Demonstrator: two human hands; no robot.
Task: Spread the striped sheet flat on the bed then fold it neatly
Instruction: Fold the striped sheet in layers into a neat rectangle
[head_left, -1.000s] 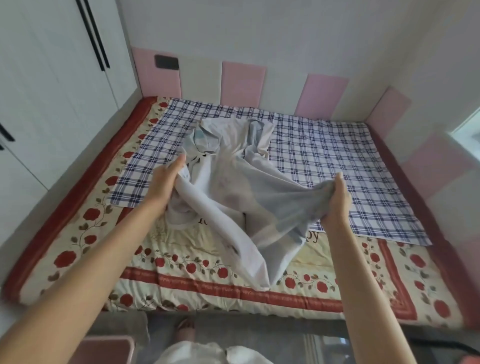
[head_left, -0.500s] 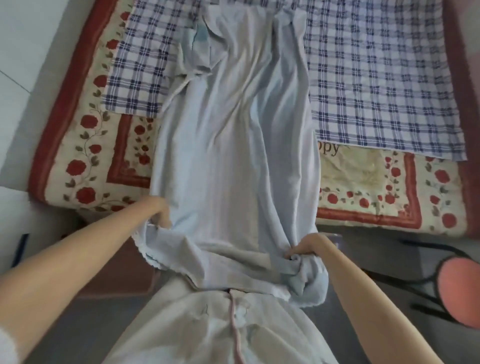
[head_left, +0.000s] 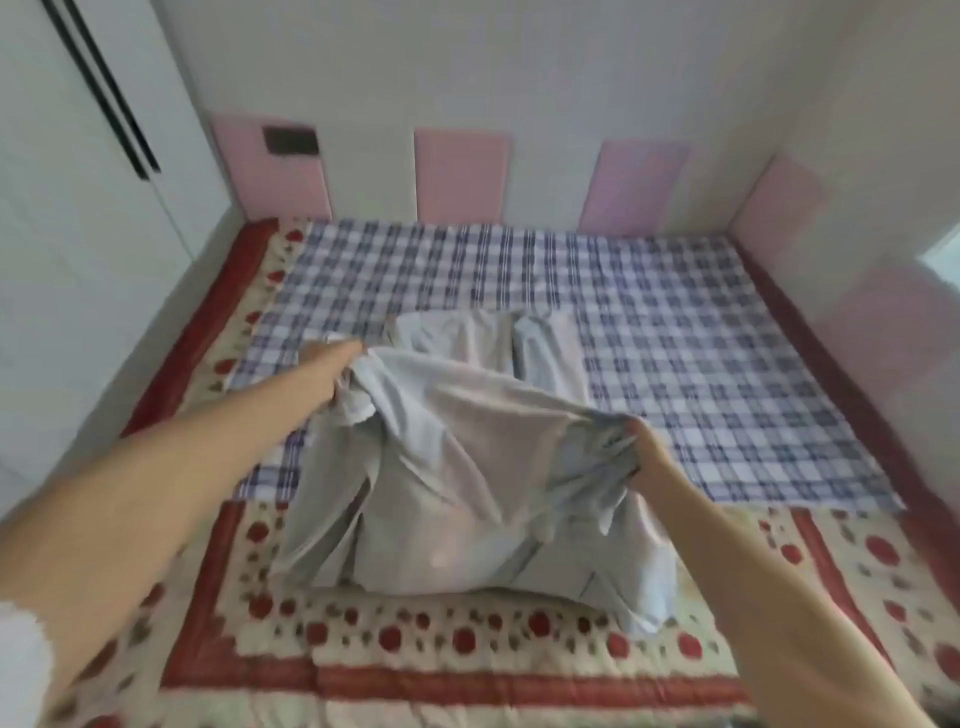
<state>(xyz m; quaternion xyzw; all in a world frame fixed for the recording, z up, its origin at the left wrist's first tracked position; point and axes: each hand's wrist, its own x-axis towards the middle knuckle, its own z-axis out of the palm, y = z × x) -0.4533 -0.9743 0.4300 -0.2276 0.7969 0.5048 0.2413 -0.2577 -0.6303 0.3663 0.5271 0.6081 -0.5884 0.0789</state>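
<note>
The fingers of the left hand (head_left: 332, 371) are curled into a bunched edge of the pale sheet (head_left: 457, 467), clutching it, and those of the right hand (head_left: 647, 449) are clenched round another gathered handful. Between the two fists the cloth is held up in a sagging band. The rest hangs down onto the rose-patterned quilt (head_left: 415, 639) and trails back over the blue checked cloth (head_left: 701, 338). It is crumpled, not flat. Pink padded panels (head_left: 461, 176) line the wall behind, with a white wardrobe (head_left: 78, 218) to the left
</note>
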